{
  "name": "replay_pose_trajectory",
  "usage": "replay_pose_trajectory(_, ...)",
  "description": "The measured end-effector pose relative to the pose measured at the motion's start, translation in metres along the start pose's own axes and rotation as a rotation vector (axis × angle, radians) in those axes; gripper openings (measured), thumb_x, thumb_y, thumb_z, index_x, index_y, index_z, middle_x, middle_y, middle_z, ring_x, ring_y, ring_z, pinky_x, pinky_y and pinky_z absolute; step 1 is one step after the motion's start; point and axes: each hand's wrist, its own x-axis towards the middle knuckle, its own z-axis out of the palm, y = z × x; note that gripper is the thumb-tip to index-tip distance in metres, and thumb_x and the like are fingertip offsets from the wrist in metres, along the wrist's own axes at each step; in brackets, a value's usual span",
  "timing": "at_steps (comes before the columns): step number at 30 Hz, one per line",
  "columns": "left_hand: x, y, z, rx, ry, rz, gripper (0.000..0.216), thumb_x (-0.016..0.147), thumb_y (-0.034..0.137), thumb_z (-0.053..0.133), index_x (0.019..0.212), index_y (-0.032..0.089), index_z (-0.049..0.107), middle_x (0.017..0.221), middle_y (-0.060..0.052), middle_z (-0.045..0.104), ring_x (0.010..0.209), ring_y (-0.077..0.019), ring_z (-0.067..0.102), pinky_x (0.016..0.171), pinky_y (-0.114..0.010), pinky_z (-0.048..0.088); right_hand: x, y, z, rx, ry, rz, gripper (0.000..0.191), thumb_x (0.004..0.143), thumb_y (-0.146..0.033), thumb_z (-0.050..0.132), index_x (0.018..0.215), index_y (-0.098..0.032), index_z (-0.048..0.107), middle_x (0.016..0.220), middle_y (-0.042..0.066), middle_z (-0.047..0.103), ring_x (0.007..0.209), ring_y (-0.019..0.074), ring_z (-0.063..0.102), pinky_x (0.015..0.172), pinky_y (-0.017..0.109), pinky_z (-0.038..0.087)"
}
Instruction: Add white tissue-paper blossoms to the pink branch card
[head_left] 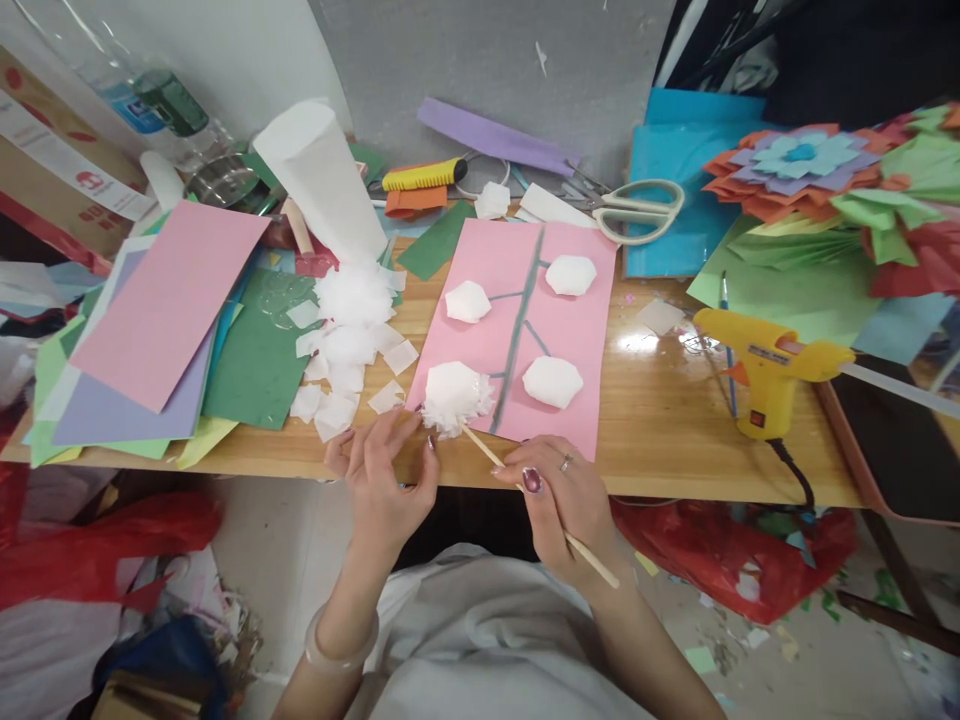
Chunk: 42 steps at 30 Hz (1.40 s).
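The fingers (531,480) of the right hand (566,505) were closed round a thin wooden stick (596,563), whose tip met the white fringe (448,418) along the lower edge of a white paper shape (454,383). That shape lay at the near left corner of a pink sheet (583,410), one of four set about a grey stem (517,322). The left hand (382,475) was spread just beside that corner, thumb and forefinger apart with nothing seen between them; whether a fingertip touched the sheet could not be told. The work seemed to call for a light, steady push at the base of each tuft, close against its neighbour, with the left fingertips bracing the sheet and not flattening the fringe. The loose white squares (345,350) lay handily to the left, in a heap on the table (645,425) rather than in any dish. Among the containers, a metal bowl (225,180) stood behind the stacked paper (169,300), its contents unclear; below the table, a red plastic bag (675,545) on the right held paper scraps.
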Motion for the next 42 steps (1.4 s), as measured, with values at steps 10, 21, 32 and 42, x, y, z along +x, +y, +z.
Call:
replay_pose_trajectory(10, -0.003, -0.007, -0.006, 0.016, 0.038, -0.032, 0.036, 0.080, 0.017, 0.066, 0.115, 0.022, 0.060, 0.101, -0.007, 0.076, 0.097, -0.0249, 0.068, 0.093, -0.042, 0.037, -0.015, 0.000, -0.006, 0.250, 0.320, 0.182, 0.038, 0.101, -0.023, 0.035, 0.089, -0.024, 0.071, 0.081, 0.004, 0.070, 0.083, 0.0212, 0.064, 0.086, 0.044, 0.049)
replay_pose_trajectory(21, 0.026, -0.033, -0.024, 0.186, -0.024, -0.431, 0.023, 0.090, 0.039, 0.059, 0.093, 0.022, 0.074, 0.104, -0.012, 0.066, 0.109, -0.0334, 0.051, 0.094, -0.049, 0.034, -0.019, 0.020, -0.007, 0.362, 0.424, 0.324, 0.016, 0.091, -0.034, 0.059, 0.098, -0.025, 0.071, 0.102, 0.007, 0.069, 0.119, 0.0282, 0.057, 0.106, 0.054, 0.040)
replay_pose_trajectory(32, 0.039, -0.042, -0.021, -0.009, -0.107, -0.431, 0.011, 0.084, 0.029, 0.062, 0.078, 0.022, 0.067, 0.098, -0.009, 0.070, 0.103, -0.0333, 0.054, 0.090, -0.054, 0.039, -0.024, 0.009, 0.001, 0.269, 0.228, 0.285, 0.018, 0.093, -0.033, 0.057, 0.104, -0.026, 0.068, 0.104, 0.009, 0.068, 0.142, 0.0317, 0.036, 0.111, 0.059, 0.033)
replay_pose_trajectory(42, 0.041, -0.023, -0.031, -0.905, 0.017, -0.722, 0.026, 0.074, 0.031, 0.080, 0.088, 0.020, 0.061, 0.081, -0.002, 0.072, 0.076, -0.0156, 0.070, 0.074, -0.029, 0.055, -0.019, -0.010, 0.004, 0.315, 0.392, 0.210, 0.024, 0.097, -0.026, 0.045, 0.090, -0.026, 0.069, 0.083, 0.005, 0.071, 0.116, 0.0280, 0.058, 0.101, 0.052, 0.041)
